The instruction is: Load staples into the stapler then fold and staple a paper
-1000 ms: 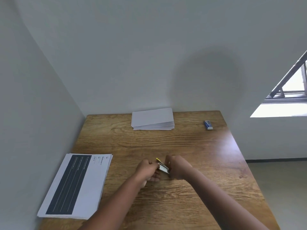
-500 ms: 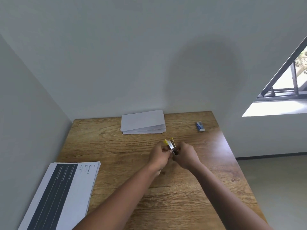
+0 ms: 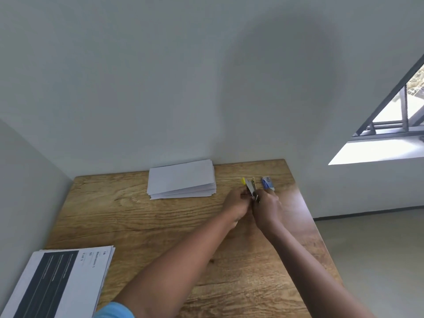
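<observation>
Hands and stapler (image 3: 250, 188) sit further toward the upper right of the frame than 0.5 s ago, now just beside the blue staple box (image 3: 267, 182) near the far right edge of the worktop (image 3: 142, 216). The printed sheets (image 3: 57, 281) are cut off at the lower left corner. Stapler detail is small and partly hidden by the fingers; whether staples are inside cannot be told. Left hand (image 3: 237, 204) and right hand (image 3: 266, 208) are curled, both gripping the stapler, which is hinged open with its yellow end up. A folded white paper stack (image 3: 181, 180) lies at the far edge.
</observation>
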